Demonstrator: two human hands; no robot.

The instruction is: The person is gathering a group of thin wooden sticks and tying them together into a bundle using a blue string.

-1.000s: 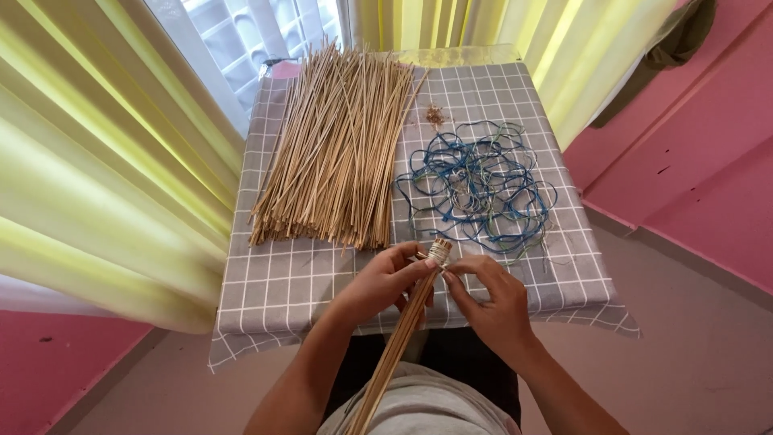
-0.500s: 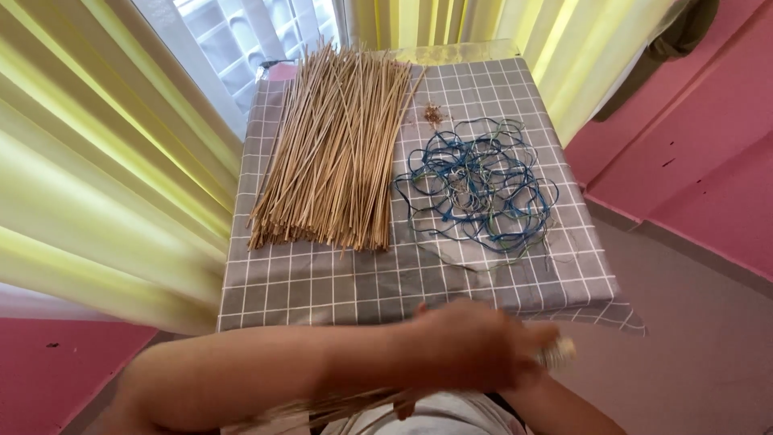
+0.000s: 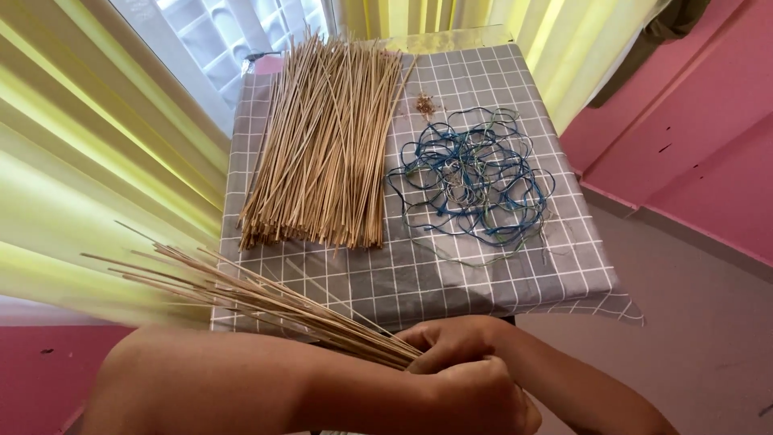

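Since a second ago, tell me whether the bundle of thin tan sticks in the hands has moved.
Yes. The bundle of thin tan sticks swung from pointing down toward the lap to fanning out leftward, past the left edge of the grey checked tablecloth.

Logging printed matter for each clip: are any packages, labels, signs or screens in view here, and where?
None in view: no package, label, sign or screen.
The grey checked tablecloth carries only a pile of loose tan sticks and a tangle of blue string.
Both hands grip a fanned bundle of thin tan sticks.
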